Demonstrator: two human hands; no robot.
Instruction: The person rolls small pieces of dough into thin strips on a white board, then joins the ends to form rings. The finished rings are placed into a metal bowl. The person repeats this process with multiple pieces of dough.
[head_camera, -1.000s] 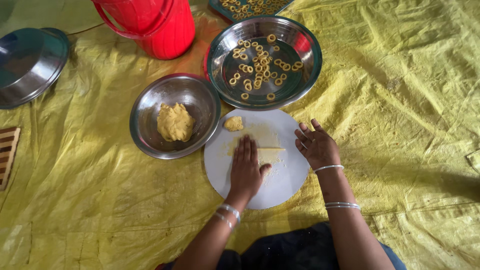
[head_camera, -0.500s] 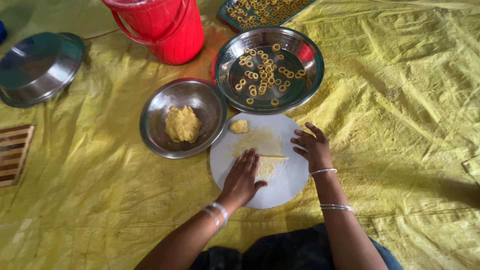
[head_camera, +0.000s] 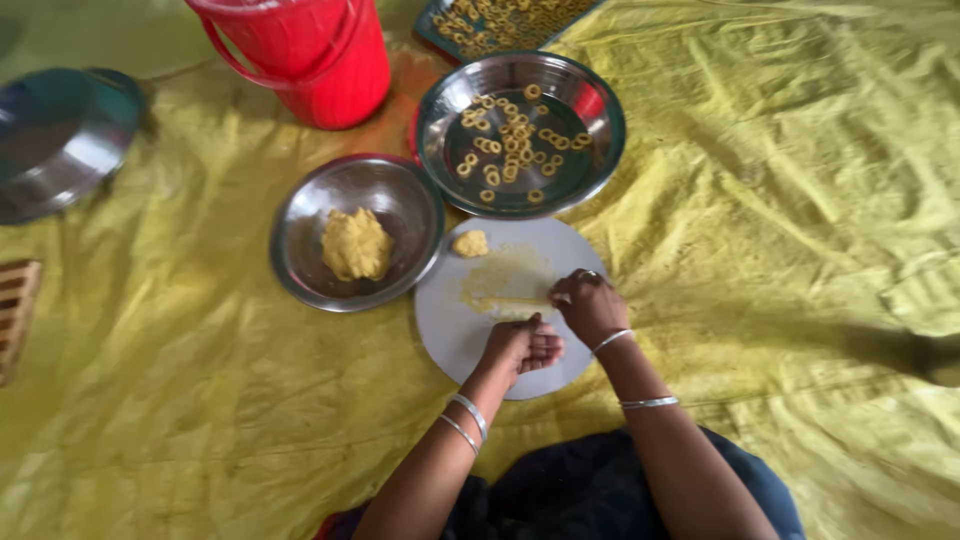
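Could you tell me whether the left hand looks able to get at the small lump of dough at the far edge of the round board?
Probably yes. The left hand rests on the round board, and the small dough lump lies uncovered ahead of it, with only bare board and a dough smear between.

Both hands rest on the round white board (head_camera: 450, 340). Ahead of the right hand (head_camera: 590, 305), passage is blocked by the steel plate of dough rings (head_camera: 520, 135), whose rim overlaps the board's far edge. Ahead and to the outside of the left hand (head_camera: 520, 345), the steel bowl (head_camera: 355, 230) touches the board. A small dough lump (head_camera: 470, 243) lies on the board ahead of both hands. Beyond the bowl stands a red bucket (head_camera: 300, 55). To the outside of the right hand, open yellow sheet (head_camera: 780, 250) gives free passage. The sheet to the outside of the left hand, short of the bowl, is likewise open.
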